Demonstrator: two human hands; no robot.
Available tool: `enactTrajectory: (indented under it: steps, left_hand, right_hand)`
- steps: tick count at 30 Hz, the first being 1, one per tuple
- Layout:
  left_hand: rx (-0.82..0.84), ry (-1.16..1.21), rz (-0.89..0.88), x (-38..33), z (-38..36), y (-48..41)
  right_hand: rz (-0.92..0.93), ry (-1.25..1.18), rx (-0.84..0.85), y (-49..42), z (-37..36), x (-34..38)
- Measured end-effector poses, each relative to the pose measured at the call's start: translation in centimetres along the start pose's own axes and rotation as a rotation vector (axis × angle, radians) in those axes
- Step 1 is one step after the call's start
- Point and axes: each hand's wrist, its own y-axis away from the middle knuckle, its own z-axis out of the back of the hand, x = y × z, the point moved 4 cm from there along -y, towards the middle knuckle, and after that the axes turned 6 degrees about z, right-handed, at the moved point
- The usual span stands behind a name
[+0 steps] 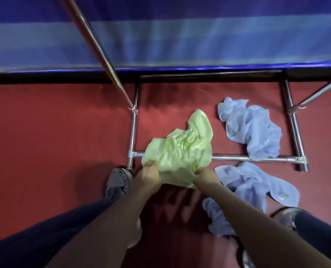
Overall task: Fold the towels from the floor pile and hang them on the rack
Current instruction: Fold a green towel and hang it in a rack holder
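A crumpled light green towel [180, 149] hangs bunched over the red floor, above the rack's front base bar. My left hand [148, 175] grips its near left edge and my right hand [206, 176] pinches its near right edge. One pale blue towel [251, 128] lies crumpled inside the rack's base frame at the right. Another pale blue towel [253, 186] lies in front of the base bar, trailing toward my right foot. The metal rack [238, 157] shows its chrome base bars and an upright pole [95, 43] slanting up at the left.
A bed with a blue striped cover [199, 35] runs across the top, its dark edge just behind the rack. My grey shoes [118, 180] stand on the red floor at either side of my arms. A second rack pole [319, 91] slants at the right.
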Motion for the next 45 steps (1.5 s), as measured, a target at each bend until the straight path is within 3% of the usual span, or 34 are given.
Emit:
enactTrajectory:
  steps: [5,8,12,14,19,22,25,27,29,32,36,40,42,45]
  left_hand:
    - [0.009,0.117,0.026,-2.1,-0.8,-2.7]
    - [-0.066,0.143,0.062,-1.9,-1.6,-3.1]
    - [-0.105,0.258,0.128,-1.4,-1.4,-3.1]
    - [-0.003,0.334,0.157,-1.3,-2.3,-2.3]
    - [0.42,1.085,0.395,-2.1,-5.8,4.3]
    - [0.337,1.108,0.394,-2.4,-5.7,6.3]
    - [0.219,1.108,0.442,-2.8,-2.5,8.4]
    - [0.235,1.18,0.421,-3.7,0.4,10.7]
    - [0.283,1.267,0.369,-4.7,3.5,13.2]
    - [0.224,1.345,0.237,-5.5,8.2,17.1]
    - [0.305,1.344,-0.089,-6.9,14.5,24.4]
    - [0.357,1.184,-0.381,-7.1,18.0,31.6]
    - [0.369,1.033,-0.559,-7.2,19.1,34.7]
    - [0.02,0.577,-0.661,-6.8,20.9,36.4]
  right_hand:
    - [0.043,-0.226,0.072,-2.6,-2.4,1.7]
    - [0.029,-0.288,0.117,-3.1,-4.1,0.9]
    - [0.074,-0.139,0.141,-2.7,-5.4,-0.5]
    - [0.13,-0.033,0.112,-2.0,-5.6,-0.7]
    - [0.431,0.231,-0.067,2.2,-5.3,0.7]
    - [0.595,0.316,-0.069,6.3,-4.2,2.2]
    - [0.546,0.401,0.045,11.1,-2.2,3.2]
    - [0.569,0.403,0.045,14.2,-0.5,3.6]
    - [0.555,0.34,-0.024,17.5,1.7,4.2]
    - [0.521,0.206,-0.069,22.2,4.7,5.8]
    - [0.548,-0.444,-0.17,28.6,9.4,8.8]
    - [0.497,-1.014,-0.261,34.7,14.7,11.3]
    - [0.438,-1.16,-0.277,37.5,17.0,12.1]
    - [0.412,-1.165,-0.254,42.2,19.7,13.1]
